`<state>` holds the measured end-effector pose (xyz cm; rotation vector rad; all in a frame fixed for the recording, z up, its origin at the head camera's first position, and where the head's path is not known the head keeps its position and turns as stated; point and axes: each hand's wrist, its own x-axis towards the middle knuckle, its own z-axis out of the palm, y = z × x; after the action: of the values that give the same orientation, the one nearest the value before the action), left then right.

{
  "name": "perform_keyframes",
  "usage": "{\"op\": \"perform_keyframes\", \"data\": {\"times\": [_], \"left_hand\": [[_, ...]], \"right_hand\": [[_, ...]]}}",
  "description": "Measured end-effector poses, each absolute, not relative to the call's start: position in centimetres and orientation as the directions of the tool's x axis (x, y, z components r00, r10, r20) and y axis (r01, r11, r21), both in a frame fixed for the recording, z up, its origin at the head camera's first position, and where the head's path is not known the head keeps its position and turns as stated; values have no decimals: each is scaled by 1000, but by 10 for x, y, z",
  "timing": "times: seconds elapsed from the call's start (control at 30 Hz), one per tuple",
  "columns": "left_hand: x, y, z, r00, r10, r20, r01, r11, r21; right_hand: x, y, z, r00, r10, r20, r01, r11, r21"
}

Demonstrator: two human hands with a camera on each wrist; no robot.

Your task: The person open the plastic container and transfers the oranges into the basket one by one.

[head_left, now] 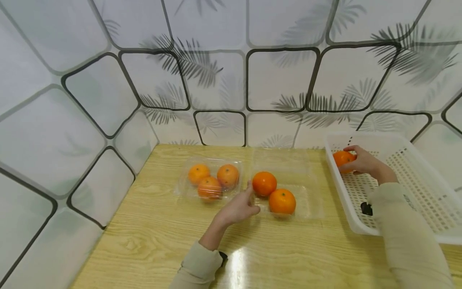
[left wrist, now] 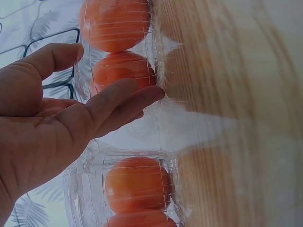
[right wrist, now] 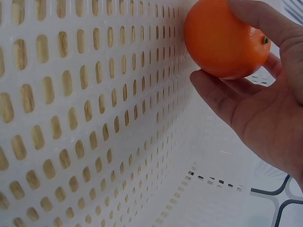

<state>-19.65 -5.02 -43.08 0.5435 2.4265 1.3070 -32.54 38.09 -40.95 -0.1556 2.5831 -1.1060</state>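
Inside the white basket (head_left: 341, 192), my right hand (head_left: 368, 164) grips an orange (right wrist: 222, 40) between thumb and fingers, close to the basket's left end. An open clear plastic box (head_left: 306, 200) lies on the table with two oranges (head_left: 264, 183) in its left part. My left hand (head_left: 238, 206) rests at that box's left side. In the left wrist view its fingers (left wrist: 113, 97) extend along the box wall, and its thumb is by the rim. To the left is a second clear box (head_left: 184, 188) that holds three oranges (head_left: 210, 188).
All of this stands on a wooden table (head_left: 155, 237) against a patterned wall (head_left: 220, 88). The basket takes up the right side. A raised clear lid (head_left: 281, 160) stretches behind the open box.
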Motion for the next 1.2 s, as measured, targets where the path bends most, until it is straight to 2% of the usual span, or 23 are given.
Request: {"op": "perform_keyframes", "data": {"times": [0.8,1.2], "left_hand": [[-195,-50,-429,-878,469,-99,185,521,833],[-193,-50,-429,-876,474,-92,206,540,816]], "right_hand": [[-319,383,-393,-929,-204,-308,46,764,-643],[-311,379,-372,-924,-185,-334,89,748,-658]]}}
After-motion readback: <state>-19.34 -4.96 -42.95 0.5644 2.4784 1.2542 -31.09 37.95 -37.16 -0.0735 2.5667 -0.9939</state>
